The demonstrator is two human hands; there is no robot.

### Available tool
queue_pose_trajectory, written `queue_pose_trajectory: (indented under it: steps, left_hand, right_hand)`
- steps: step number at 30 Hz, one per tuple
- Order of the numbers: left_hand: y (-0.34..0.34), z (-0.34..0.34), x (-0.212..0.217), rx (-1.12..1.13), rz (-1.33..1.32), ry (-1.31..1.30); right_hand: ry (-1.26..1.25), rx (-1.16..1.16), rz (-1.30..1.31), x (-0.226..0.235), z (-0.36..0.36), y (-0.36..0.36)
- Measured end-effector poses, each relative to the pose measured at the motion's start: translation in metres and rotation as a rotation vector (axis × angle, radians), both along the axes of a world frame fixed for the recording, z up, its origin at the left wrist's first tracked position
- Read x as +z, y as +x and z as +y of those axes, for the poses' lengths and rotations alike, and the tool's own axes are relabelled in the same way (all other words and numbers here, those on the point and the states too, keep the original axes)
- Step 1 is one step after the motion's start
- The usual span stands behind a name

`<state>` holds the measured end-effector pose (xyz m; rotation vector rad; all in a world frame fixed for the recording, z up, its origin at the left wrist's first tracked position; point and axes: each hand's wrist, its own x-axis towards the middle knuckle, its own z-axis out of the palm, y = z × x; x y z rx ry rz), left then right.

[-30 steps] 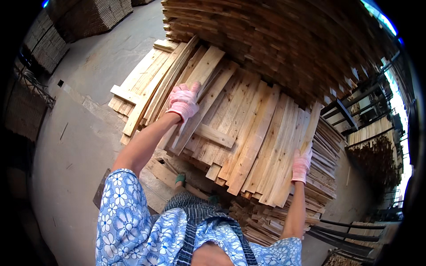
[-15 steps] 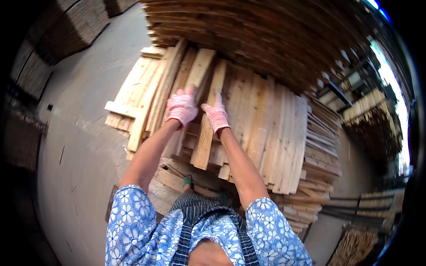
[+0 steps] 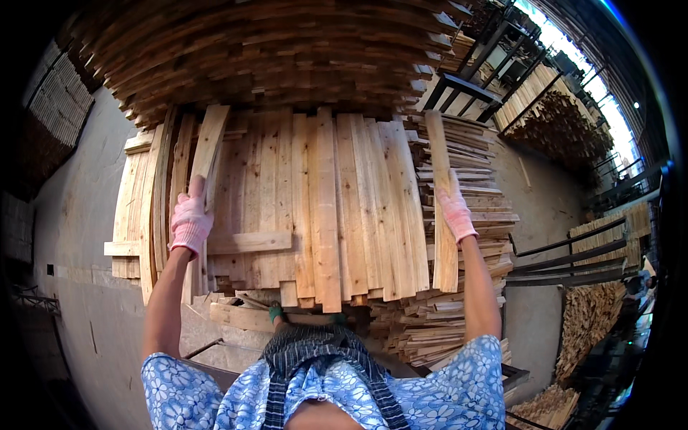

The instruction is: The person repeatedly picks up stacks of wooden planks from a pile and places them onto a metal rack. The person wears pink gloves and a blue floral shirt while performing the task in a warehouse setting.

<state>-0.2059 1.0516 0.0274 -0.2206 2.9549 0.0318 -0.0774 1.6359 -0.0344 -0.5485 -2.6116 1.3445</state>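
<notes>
Both my hands wear pink knit gloves. My left hand is closed on a wooden board at the left part of the layer, its far end tilted to the right. Out at the right edge, my right hand grips another long board by its side, with the fingertips partly hidden. Between my hands lies a row of flat boards, side by side. One narrow plank in that row reaches nearer to me than its neighbours. A short crosspiece lies across the boards beside my left hand.
A tall stack of boards rises just beyond the row. Under my right hand, a rougher pile of planks shows layered ends. Dark metal rails and more timber stand at the right. Grey concrete floor stretches along the left.
My hands have moved far apart. The right one has carried a board from beside my left hand to the right edge of the row. The view has turned.
</notes>
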Motion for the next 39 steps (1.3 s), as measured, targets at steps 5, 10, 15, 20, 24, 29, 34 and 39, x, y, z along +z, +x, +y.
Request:
queue_pose_trajectory:
  steps: [5,10,15,20,24,29,34,39]
  left_hand:
    - [-0.007,-0.006,-0.008,-0.058,0.080,0.013]
    - [0.007,-0.025,-0.015,-0.069,0.173,0.030]
    - [0.011,-0.002,-0.012,-0.036,0.108,-0.044]
    - [0.012,0.010,0.004,0.066,0.033,0.320]
    - [0.033,0.004,0.079,0.047,-0.063,0.719]
    - [0.016,-0.117,0.128,0.051,0.070,0.825]
    - [-0.005,-0.228,0.107,0.203,0.009,0.526]
    - [-0.033,-0.279,-0.011,0.428,0.115,0.577]
  right_hand:
    - [0.477,0.184,-0.103,-0.104,0.022,-0.033]
    - [0.529,0.293,-0.117,-0.109,0.018,-0.024]
    - [-0.032,0.078,-0.020,-0.072,-0.017,-0.027]
    - [0.711,0.024,-0.460,-0.026,-0.038,-0.048]
    - [0.675,0.347,-0.055,0.029,-0.163,-0.052]
    - [0.956,0.303,-0.331,0.038,-0.345,-0.050]
    - [0.916,-0.065,-0.242,-0.010,-0.328,-0.055]
    - [0.812,0.030,-0.235,-0.035,-0.288,-0.073]
